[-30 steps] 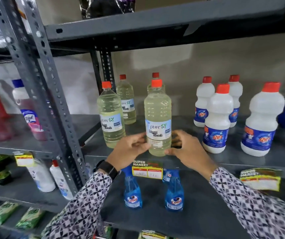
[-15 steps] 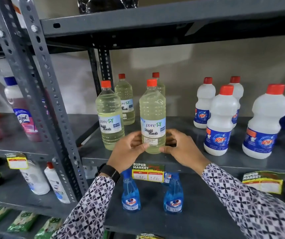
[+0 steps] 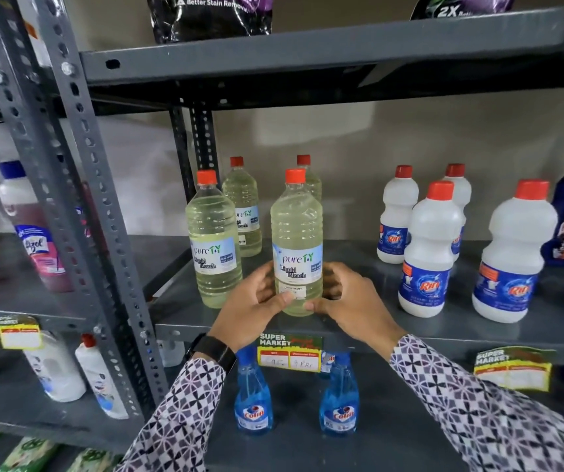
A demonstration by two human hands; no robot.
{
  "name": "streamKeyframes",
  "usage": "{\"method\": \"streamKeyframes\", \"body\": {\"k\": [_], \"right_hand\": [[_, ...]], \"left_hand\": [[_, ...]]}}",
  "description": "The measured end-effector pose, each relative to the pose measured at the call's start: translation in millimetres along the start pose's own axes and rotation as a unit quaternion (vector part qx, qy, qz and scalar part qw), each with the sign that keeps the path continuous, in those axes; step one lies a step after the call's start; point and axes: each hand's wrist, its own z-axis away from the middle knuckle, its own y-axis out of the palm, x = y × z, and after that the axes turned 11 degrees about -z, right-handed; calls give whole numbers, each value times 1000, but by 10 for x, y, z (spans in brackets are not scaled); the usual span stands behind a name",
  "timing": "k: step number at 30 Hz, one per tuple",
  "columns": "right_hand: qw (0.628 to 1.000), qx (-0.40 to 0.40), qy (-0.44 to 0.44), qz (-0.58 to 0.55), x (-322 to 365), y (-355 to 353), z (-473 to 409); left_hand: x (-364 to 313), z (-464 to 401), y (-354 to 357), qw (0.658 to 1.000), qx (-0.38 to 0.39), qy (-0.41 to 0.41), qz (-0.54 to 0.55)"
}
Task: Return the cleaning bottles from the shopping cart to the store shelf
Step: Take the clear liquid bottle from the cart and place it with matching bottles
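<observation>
Between both hands (image 3: 308, 301) stands the bleach bottle (image 3: 296, 247).

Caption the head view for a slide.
Both hands, left hand and right hand, steady a liquid bleach bottle upright at the shelf front.

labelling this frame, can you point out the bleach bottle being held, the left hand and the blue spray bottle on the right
held bleach bottle (image 3: 297, 229): head view, clear ribbed body above the label
left hand (image 3: 251, 303): head view, back of the hand
right blue spray bottle (image 3: 338, 408): head view, lower body by the label
</observation>
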Motion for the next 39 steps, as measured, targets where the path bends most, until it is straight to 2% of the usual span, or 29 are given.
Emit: {"method": "streamKeyframes", "body": {"k": [6,10,16,24,29,31,33,36,39], "right_hand": [[1000,19,-11,-6,-25,-10,23],[999,2,1,-44,-29,-41,10],[999,-30,-1,-23,-40,20,37],[999,-42,-5,-10,-23,41,76],[999,-31,-11,-5,29,12,122],[999,-32,-21,0,47,-62,202],[998,-34,-49,16,51,-189,333],[992,-43,-115,36,-4,-502,572],[985,-59,-154,40,-111,-974,817]], "left_hand": [[36,62,9,1000,-15,20,-14],[19,66,-2,1000,-11,15,7],[61,48,-10,1000,-19,12,10],[47,47,-7,1000,-4,20,-14],[-30,97,-28,1000,-9,-4,-10],[-122,169,-29,999,-35,-10,-5],[-287,320,18,991,-117,-8,-65],[-553,545,220,955,-257,40,-138],[-844,618,544,931,-312,80,-175]]}}
